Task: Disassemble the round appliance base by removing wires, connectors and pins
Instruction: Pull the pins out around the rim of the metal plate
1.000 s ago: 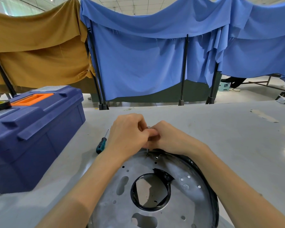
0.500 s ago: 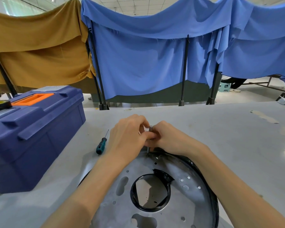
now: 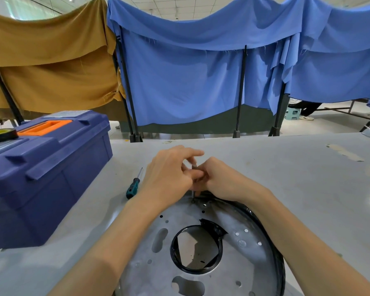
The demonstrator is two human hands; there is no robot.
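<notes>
The round appliance base is a grey metal disc with several holes, a black outer rim and a black ring round its central opening. It lies on the table close to me. A thin metal tool stands upright with its tip on the disc's far edge. My left hand pinches its upper shaft, index finger stretched out above it. My right hand curls round the shaft from the right. The hands hide most of the tool.
A teal-handled screwdriver lies on the table just left of my left hand. A large blue toolbox with an orange handle stands at the left, a tape roll on its lid. Blue and tan cloths hang behind the table.
My left hand's fingers have loosened and its index finger now points out straight over the tool. The right hand and the base have stayed in place.
</notes>
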